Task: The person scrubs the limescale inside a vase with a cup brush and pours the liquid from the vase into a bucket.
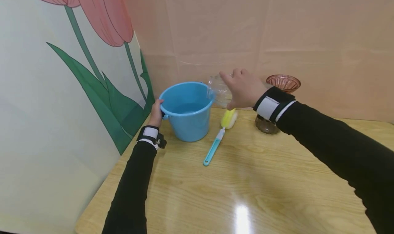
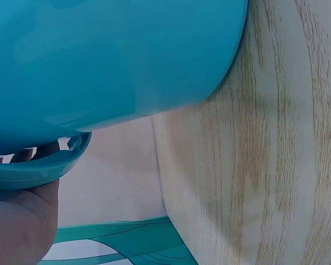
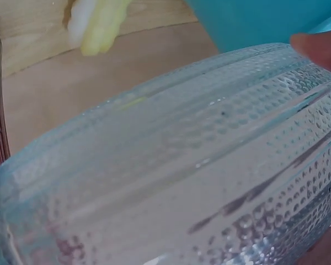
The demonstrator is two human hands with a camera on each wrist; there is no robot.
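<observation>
Our right hand [image 1: 244, 89] has its fingers [image 3: 319, 48] curled over a clear glass vase [image 1: 219, 90], ribbed and dimpled, which we hold tipped on its side above the tabletop [image 1: 264, 179]. Its mouth points toward nine o'clock, at or just over the rim of the blue bucket [image 1: 187, 111]; we cannot tell whether glass and rim touch. Our left hand [image 1: 156, 113] grips the bucket's near-left rim, fingers wrapped under the lip [image 2: 38, 165], which reads as steadying it. The bucket stands upright on the tabletop with water showing inside.

We judge the step in hand to be bringing the vase to the bucket, either to tip it out or to dip it; no stream is visible, so we cannot say which. The next move calls for a firm grip on smooth glass and a slow tilt, with the left hand keeping the bucket from sliding.

Just below the vase, at five o'clock from the bucket, a bottle brush [image 1: 219, 138] with a yellow sponge head lies flat. At three o'clock stands a brownish glass vase [image 1: 278, 104], partly behind our wrist. A tulip-printed panel [image 1: 77, 76] rises at nine o'clock.
</observation>
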